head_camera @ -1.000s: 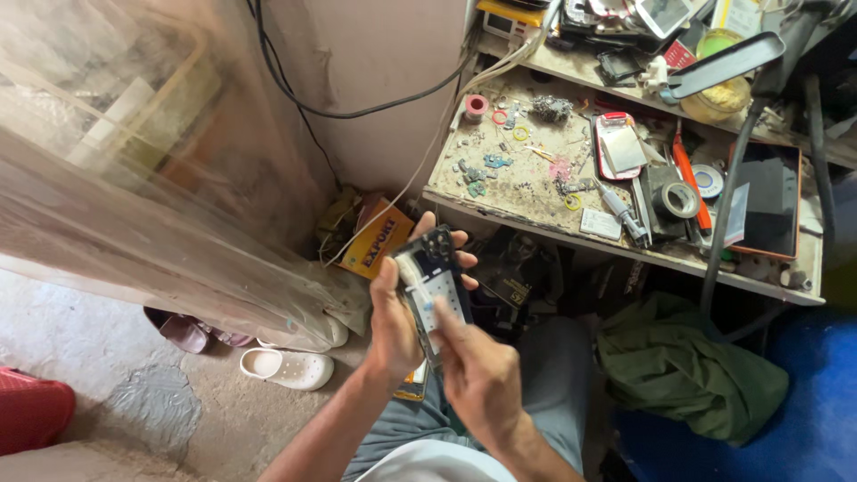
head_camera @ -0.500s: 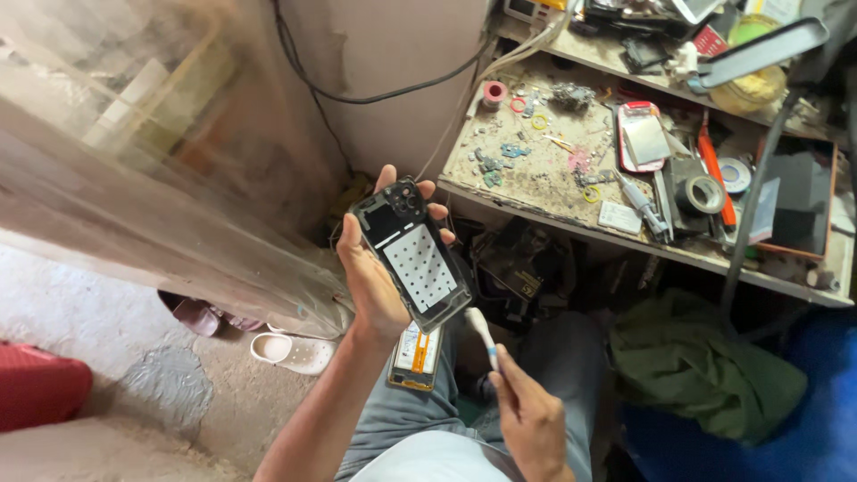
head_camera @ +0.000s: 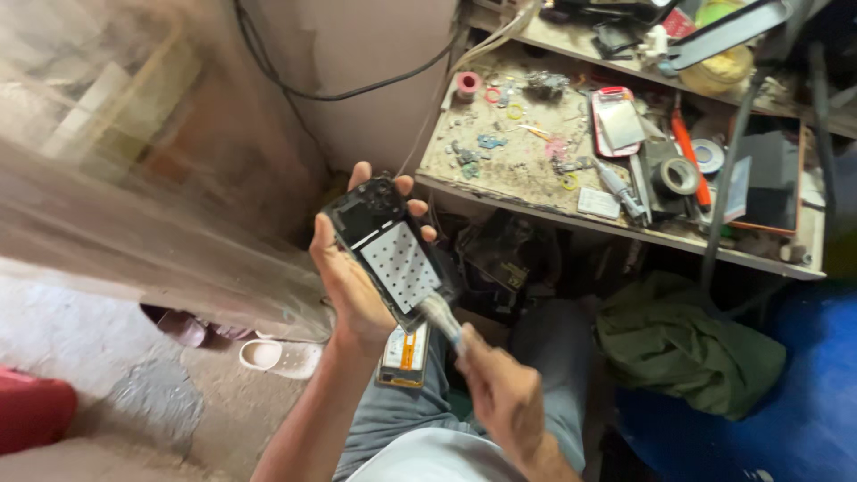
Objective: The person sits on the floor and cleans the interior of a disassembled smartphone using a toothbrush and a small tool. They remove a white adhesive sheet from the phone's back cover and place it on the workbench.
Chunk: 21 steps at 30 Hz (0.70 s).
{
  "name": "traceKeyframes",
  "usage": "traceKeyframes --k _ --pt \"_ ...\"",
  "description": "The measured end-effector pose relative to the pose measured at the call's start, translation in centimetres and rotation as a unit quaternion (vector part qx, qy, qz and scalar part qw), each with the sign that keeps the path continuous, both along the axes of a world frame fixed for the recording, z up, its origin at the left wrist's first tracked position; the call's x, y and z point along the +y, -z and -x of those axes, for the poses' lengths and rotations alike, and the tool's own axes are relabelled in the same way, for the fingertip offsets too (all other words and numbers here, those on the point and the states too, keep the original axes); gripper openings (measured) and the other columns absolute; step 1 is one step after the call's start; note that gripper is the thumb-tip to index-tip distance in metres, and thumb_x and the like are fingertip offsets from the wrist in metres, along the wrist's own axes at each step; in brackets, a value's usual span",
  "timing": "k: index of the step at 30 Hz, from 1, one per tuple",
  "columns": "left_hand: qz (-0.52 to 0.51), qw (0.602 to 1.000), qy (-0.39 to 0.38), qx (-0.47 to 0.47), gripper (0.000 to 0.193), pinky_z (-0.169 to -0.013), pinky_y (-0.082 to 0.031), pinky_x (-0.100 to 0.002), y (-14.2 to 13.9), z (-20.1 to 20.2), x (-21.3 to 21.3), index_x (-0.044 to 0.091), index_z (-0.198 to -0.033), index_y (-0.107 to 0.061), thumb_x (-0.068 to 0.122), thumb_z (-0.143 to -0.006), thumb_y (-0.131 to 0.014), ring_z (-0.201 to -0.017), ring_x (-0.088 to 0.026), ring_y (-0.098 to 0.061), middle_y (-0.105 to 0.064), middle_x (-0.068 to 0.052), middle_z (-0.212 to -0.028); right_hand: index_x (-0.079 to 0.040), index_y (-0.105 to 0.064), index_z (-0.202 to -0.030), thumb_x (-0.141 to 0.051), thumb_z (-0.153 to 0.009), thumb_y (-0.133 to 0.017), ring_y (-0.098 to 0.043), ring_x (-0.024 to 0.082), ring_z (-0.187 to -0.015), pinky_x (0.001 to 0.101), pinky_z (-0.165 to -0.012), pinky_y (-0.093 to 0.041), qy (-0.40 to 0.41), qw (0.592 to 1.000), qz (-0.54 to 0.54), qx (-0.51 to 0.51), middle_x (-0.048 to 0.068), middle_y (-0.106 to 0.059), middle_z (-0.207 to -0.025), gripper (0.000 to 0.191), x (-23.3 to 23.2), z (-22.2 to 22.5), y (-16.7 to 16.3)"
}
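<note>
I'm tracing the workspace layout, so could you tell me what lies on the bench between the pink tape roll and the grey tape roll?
In the head view, a red-edged phone lies between the pink tape roll and grey tape roll, amid small scattered parts.

From my feed the light is soft daylight, brightest on the worktop (head_camera: 527,161) at top right and on the pale wall (head_camera: 375,54) behind it. Under the worktop it falls into deep shadow, and I lose detail there. The left side is smeared by motion blur, with washed-out streaks across it. My right hand (head_camera: 504,402) is blurred too. The phone (head_camera: 388,250) stays fairly sharp, with mild glare on its plate.
</note>
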<state>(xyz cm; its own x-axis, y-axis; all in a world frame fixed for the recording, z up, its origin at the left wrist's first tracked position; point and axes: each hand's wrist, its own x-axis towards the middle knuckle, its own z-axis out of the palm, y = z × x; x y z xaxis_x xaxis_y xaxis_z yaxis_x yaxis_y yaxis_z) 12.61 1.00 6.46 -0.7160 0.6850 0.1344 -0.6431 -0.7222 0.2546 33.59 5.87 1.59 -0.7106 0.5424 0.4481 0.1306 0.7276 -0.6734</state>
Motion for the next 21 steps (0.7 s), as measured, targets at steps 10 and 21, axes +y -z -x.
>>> traceKeyframes --k 10,21 --pt "-0.006 1.0 -0.004 0.031 0.064 -0.095 -0.057 -0.046 -0.2 0.2 0.1 0.014 -0.159 -0.044 0.054 -0.11 -0.042 -0.118 -0.03 -0.063 -0.06 -0.019 -0.14 -0.003 -0.068 -0.13 -0.007 -0.092 -0.073 -0.063 0.011 -0.054 0.0245 -0.044 -0.048 0.133 0.987 0.083 -0.036 0.012 -0.078 -0.084 0.039 1.3 0.6 0.6" --pt "0.049 0.998 0.009 0.04 0.068 -0.107 -0.053 -0.05 0.1 0.2 0.0 0.012 -0.157 -0.043 0.057 -0.106 -0.043 -0.13 -0.034 -0.06 -0.058 -0.018 -0.142 -0.001 -0.067 -0.132 -0.001 -0.089 -0.075 -0.058 0.018 -0.051 0.0343 -0.049 -0.046 0.031 0.999 -0.042 -0.011 0.012 -0.062 -0.068 0.043 1.3 2.9 -1.4"
